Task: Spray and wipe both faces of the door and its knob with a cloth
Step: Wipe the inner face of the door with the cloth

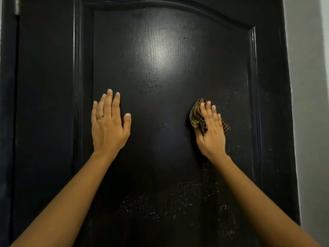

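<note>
A glossy black panelled door (160, 59) fills the view, with an arched raised panel in its middle. Fine spray droplets speckle the panel's lower half and right side. My left hand (108, 123) lies flat on the panel, fingers spread, a ring on one finger, holding nothing. My right hand (211, 129) presses a brown checked cloth (196, 115) flat against the panel further right, at about the same height. The door knob and a spray bottle are not in view.
A pale wall (309, 104) runs along the door's right edge. At the far left the dark door frame (7, 104) shows, with a metal hinge (17, 6) at the top left corner.
</note>
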